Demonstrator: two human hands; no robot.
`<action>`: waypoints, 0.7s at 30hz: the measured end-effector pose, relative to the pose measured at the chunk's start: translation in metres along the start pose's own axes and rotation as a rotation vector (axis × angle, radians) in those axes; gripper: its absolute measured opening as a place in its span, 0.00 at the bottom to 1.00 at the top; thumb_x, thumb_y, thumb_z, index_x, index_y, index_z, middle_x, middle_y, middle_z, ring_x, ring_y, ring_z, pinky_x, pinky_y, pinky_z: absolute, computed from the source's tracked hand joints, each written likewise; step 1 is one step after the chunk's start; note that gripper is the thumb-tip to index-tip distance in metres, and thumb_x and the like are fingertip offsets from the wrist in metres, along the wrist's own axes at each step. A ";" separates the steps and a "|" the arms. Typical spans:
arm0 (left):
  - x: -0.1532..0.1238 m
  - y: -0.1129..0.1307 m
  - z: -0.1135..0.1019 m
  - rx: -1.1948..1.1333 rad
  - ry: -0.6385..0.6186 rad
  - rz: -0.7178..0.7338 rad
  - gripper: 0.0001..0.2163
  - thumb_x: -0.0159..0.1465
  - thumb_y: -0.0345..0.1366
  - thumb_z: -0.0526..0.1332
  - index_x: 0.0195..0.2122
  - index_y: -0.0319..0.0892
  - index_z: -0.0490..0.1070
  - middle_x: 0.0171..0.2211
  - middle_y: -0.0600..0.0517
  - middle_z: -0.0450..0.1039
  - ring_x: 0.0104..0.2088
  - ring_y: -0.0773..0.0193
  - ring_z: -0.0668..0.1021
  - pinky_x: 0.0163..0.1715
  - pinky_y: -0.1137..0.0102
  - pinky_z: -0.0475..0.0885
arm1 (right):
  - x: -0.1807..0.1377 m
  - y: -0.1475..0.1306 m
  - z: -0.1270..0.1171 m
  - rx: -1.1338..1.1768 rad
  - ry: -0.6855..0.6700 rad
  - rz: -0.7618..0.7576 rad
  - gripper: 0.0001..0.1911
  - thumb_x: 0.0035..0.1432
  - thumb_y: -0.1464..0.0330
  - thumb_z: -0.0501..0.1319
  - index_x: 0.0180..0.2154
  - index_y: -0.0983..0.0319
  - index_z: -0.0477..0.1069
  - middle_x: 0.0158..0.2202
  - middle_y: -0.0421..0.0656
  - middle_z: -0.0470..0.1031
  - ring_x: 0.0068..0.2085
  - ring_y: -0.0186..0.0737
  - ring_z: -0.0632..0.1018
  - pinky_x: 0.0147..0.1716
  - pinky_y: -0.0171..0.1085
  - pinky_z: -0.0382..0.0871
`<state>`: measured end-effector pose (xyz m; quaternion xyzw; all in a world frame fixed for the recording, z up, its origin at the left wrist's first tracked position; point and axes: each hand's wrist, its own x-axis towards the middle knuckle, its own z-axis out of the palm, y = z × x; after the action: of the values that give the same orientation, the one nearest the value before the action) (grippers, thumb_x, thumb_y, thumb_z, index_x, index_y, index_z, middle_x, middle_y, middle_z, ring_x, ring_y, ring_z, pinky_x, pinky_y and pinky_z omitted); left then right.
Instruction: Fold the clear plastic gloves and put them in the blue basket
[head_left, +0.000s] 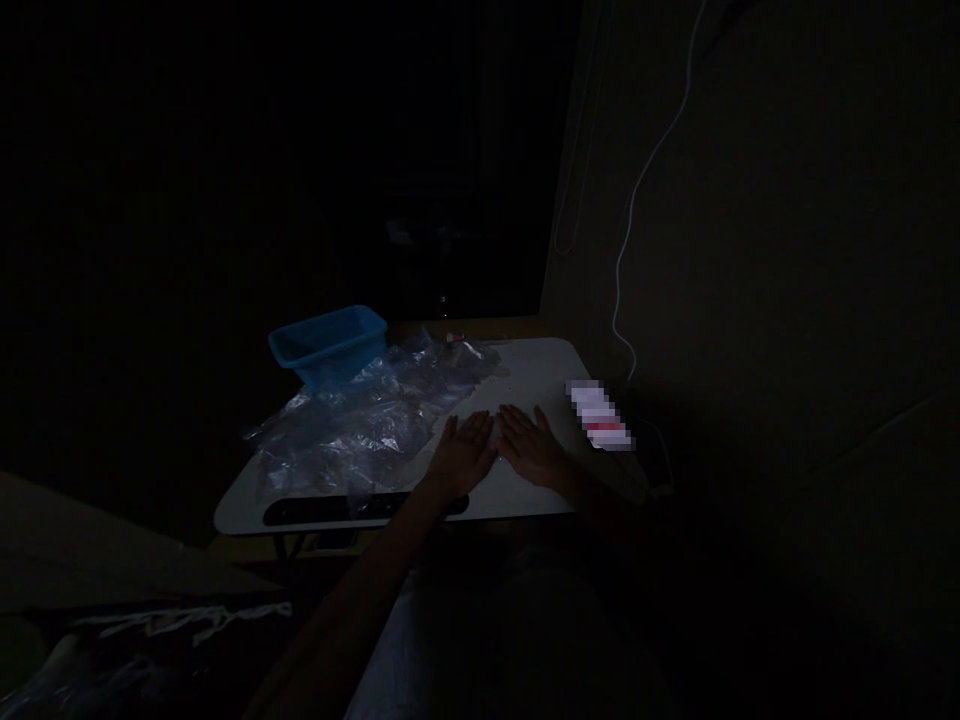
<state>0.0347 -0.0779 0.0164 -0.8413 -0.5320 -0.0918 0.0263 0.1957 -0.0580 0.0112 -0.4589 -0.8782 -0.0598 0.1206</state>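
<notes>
Both of my hands lie palm down on a small white table (536, 365), close together near its front middle. My left hand (463, 455) has its fingers stretched out, just right of a heap of clear plastic bags (375, 425). Flat beside it, my right hand (531, 447) has its fingers extended and its thumb apart. A small pale bit shows between the hands, too dim to name. Whatever lies under the palms is hidden.
A blue plastic basin (330, 345) stands at the table's back left. At the right edge lies a phone-like bright, blurred-out object (598, 415). A white cable (619, 265) hangs down the right wall. A dark slot (330, 509) runs along the front edge.
</notes>
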 end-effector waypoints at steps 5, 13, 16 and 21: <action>0.001 0.000 0.001 0.027 -0.043 -0.043 0.24 0.65 0.42 0.38 0.60 0.36 0.50 0.61 0.43 0.49 0.61 0.59 0.53 0.58 0.55 0.45 | -0.001 0.001 0.002 -0.005 -0.006 0.017 0.27 0.62 0.58 0.38 0.57 0.64 0.56 0.60 0.50 0.53 0.61 0.45 0.55 0.56 0.55 0.44; 0.000 0.004 -0.004 0.032 -0.068 -0.169 0.27 0.65 0.46 0.36 0.59 0.35 0.51 0.61 0.42 0.48 0.61 0.57 0.53 0.57 0.53 0.45 | -0.007 0.006 0.001 -0.013 0.007 0.081 0.28 0.62 0.58 0.38 0.56 0.66 0.57 0.60 0.52 0.54 0.60 0.47 0.56 0.55 0.56 0.46; -0.001 0.005 -0.006 0.036 -0.048 -0.192 0.27 0.65 0.47 0.36 0.59 0.36 0.51 0.61 0.41 0.49 0.61 0.57 0.54 0.57 0.52 0.45 | -0.009 0.008 0.001 -0.025 0.010 0.109 0.29 0.62 0.57 0.38 0.56 0.66 0.57 0.59 0.52 0.55 0.60 0.48 0.56 0.55 0.57 0.46; -0.002 0.004 -0.004 0.031 -0.029 -0.240 0.28 0.64 0.47 0.35 0.59 0.34 0.52 0.60 0.40 0.50 0.60 0.56 0.54 0.56 0.50 0.45 | -0.010 0.008 0.003 -0.025 0.018 0.189 0.30 0.62 0.56 0.38 0.56 0.68 0.57 0.59 0.54 0.55 0.60 0.49 0.56 0.55 0.59 0.45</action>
<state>0.0372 -0.0823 0.0203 -0.7723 -0.6306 -0.0738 0.0203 0.2074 -0.0611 0.0054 -0.5405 -0.8292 -0.0633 0.1278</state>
